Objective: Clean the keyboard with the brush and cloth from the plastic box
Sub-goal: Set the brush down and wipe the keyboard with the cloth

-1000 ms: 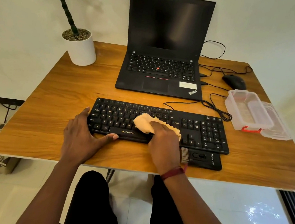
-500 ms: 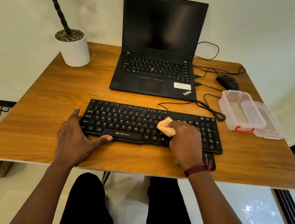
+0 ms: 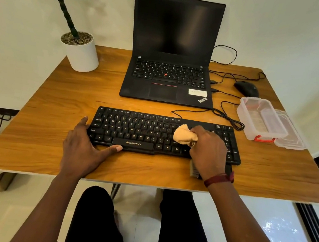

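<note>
Keyboard (image 3: pixel 143 131) lies centred near the front edge of the table (image 3: pixel 55 108). Right hand (image 3: pixel 208 147) grip is bunched round the cloth (image 3: pixel 184 136) on the right-side keys; left hand (image 3: pixel 83 147) lies spread, bracing the left end. Advise light, even strokes along each row, brace kept firm

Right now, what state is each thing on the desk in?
Keyboard: lying flat, both hands on it.
Cloth: bunched, on the right-side keys.
Right hand: grips the cloth.
Left hand: fingers straight, braces the keyboard's left end.
Brush: lying at the near edge, mostly hidden under the right wrist.
Box: open, looks empty.
Lid: off, beside the box.
Laptop: open, screen dark.
</note>
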